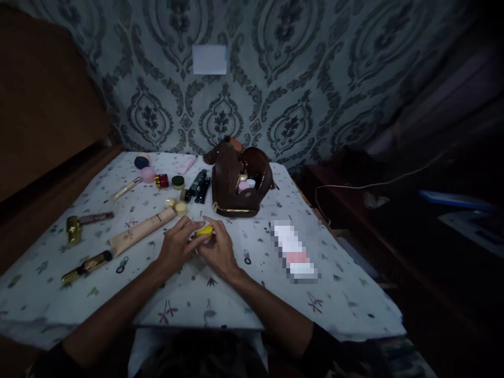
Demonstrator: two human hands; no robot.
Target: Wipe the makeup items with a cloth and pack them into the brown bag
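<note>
Item 1: yellow cap [205, 230], small and rounded, at the middle of the table [244, 294], gripped between both hands. The left hand [178, 245] pinches it from 9 o'clock with thumb and fingertips. The right hand [219, 249] closes on it from 3 o'clock, fingers curled around whatever sits below the cap; that lower part is hidden, and what it is cannot be told. Both wrists rest on the cloth.

Item 2: cloth, white with small printed motifs, covering the table.

Item 3: brown bag [238, 184], open, at 1 o'clock from the hands, near them. A pink item and other small pieces show inside.

Item 4: beige tube [142, 230], long, lying at 10 o'clock, just beside the left hand, its pale cap toward the bag.

Item 5: 2 dark tubes [199, 186], side by side, at 12 o'clock, just left of the bag.

Item 6: green jar [178, 181] and red-and-gold jar [161, 180], left of the dark tubes.

Item 7: pink puff [147, 174] with a brush [125, 189] running from it toward 8 o'clock.

Item 8: blue compact [142, 161], at the far left corner.

Item 9: gold-capped bottle [81, 223], lying flat at 9 o'clock, well apart from the hands.

Item 10: gold-and-black tube [87, 266], at 8 o'clock, near the table's left edge.

Item 11: blurred white-and-pink object [295, 252], at 3 o'clock; not identifiable.
</note>
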